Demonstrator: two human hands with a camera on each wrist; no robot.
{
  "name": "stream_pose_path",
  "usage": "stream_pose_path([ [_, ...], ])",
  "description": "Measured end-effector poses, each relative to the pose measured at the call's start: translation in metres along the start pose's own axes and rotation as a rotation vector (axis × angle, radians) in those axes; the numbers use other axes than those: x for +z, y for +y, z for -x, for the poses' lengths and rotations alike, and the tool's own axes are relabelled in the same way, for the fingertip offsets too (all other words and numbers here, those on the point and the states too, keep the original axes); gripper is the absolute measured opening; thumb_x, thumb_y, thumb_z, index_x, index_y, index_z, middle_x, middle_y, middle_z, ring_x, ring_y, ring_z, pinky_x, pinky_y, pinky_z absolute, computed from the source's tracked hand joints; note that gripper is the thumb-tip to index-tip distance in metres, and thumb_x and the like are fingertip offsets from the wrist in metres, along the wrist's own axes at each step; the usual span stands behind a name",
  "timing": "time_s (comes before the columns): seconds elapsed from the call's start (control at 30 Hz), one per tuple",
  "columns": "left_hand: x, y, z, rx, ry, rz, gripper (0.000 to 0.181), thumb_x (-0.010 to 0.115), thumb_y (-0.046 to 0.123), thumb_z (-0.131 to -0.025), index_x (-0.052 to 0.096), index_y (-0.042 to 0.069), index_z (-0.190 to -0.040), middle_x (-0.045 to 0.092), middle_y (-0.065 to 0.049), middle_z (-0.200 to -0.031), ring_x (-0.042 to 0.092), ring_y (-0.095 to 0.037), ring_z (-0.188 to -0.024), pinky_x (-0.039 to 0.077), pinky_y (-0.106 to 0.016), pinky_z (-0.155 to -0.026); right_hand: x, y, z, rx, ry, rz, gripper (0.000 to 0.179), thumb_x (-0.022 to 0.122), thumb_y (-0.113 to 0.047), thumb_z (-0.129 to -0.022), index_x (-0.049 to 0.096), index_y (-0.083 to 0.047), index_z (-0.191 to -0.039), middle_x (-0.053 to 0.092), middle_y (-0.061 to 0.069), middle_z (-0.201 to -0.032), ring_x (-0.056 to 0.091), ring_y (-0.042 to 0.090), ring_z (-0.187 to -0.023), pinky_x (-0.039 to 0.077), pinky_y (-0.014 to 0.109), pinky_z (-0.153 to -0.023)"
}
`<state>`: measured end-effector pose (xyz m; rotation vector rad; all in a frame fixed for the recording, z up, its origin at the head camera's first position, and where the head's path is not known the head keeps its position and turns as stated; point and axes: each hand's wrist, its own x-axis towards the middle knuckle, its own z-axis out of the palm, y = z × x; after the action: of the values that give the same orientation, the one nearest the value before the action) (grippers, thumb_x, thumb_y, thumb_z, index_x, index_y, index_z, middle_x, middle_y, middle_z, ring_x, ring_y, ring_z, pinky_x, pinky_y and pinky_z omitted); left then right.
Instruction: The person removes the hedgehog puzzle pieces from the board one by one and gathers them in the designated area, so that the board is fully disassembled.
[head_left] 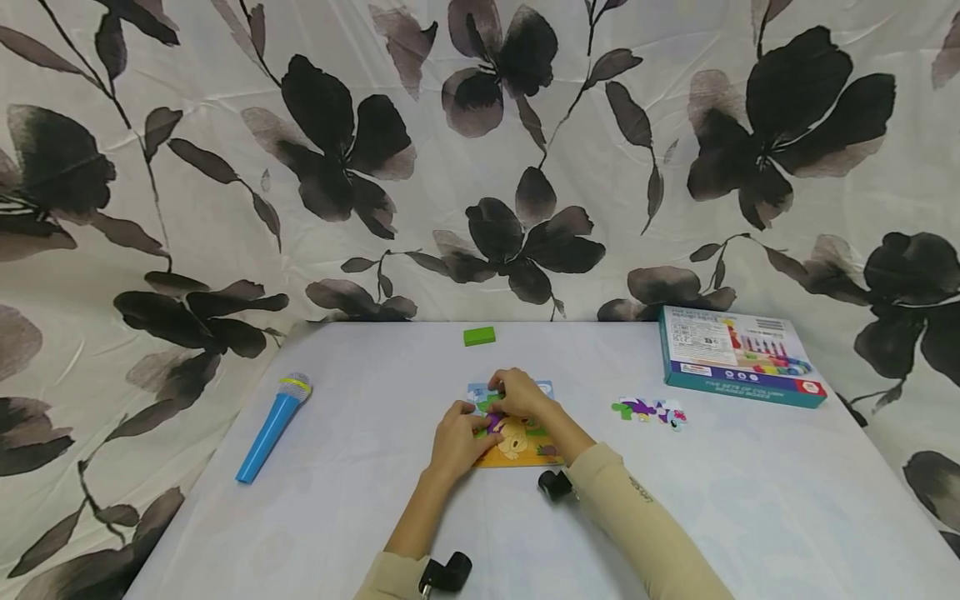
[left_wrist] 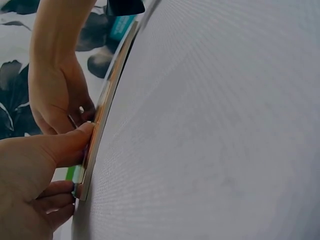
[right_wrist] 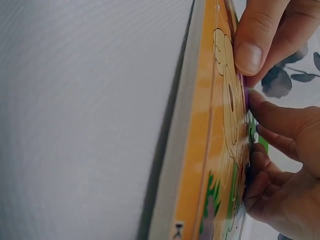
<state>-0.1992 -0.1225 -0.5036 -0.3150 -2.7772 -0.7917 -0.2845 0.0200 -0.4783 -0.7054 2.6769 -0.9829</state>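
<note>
A jigsaw puzzle board (head_left: 517, 457) with an orange lower part and a blue top lies flat in mid-table; a pale yellow cartoon figure shows on it. My left hand (head_left: 456, 442) holds its left side, thumb on top and the other fingers curled at the edge, as the left wrist view (left_wrist: 30, 175) shows. My right hand (head_left: 525, 396) reaches over the upper part, thumb and fingertips curled down about a green and purple puzzle piece (head_left: 486, 402). In the right wrist view its fingers (right_wrist: 280, 117) touch the board's surface. The hands partly hide the picture.
Loose puzzle pieces (head_left: 649, 410) in purple, green and white lie right of the board. A boxed set (head_left: 738, 354) sits at the back right, a green block (head_left: 479, 336) at the back edge. A blue toy microphone (head_left: 273, 429) lies on the left. Floral cloth hangs behind.
</note>
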Motion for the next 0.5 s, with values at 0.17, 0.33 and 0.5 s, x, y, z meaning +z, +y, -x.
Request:
stream_pose_path([
  [0.17, 0.0003, 0.0003, 0.0002, 0.003, 0.003, -0.001, 0.038, 0.079, 0.032, -0.075, 0.074, 0.001, -0.095, 0.058, -0.018, -0.11, 0.057, -0.031, -0.1, 0.048, -0.042, -0.088, 0.0003, 0.0012, -0.001, 0.014, 0.007, -0.019, 0.032, 0.078, -0.014, -0.077, 0.063, -0.002, -0.102, 0.058, 0.011, -0.094, 0.057, 0.025, -0.091, 0.049, 0.039, -0.083],
  [0.33, 0.0004, -0.0003, 0.0003, 0.004, 0.006, 0.014, 0.038, 0.078, 0.032, -0.075, 0.074, 0.0, -0.095, 0.057, -0.019, -0.111, 0.055, -0.032, -0.101, 0.047, -0.043, -0.089, 0.0008, 0.0019, -0.0012, -0.005, 0.041, -0.014, 0.031, 0.08, -0.014, -0.075, 0.063, -0.002, -0.099, 0.055, 0.011, -0.092, 0.054, 0.023, -0.087, 0.049, 0.037, -0.08],
  [0.5, 0.0005, -0.0008, 0.0008, 0.01, 0.004, 0.023, 0.037, 0.078, 0.032, -0.075, 0.074, 0.0, -0.095, 0.056, -0.019, -0.11, 0.055, -0.032, -0.102, 0.047, -0.043, -0.089, 0.0008, 0.001, 0.0003, -0.009, 0.067, -0.026, 0.031, 0.081, -0.014, -0.074, 0.064, -0.002, -0.097, 0.055, 0.011, -0.092, 0.053, 0.022, -0.085, 0.048, 0.037, -0.08],
])
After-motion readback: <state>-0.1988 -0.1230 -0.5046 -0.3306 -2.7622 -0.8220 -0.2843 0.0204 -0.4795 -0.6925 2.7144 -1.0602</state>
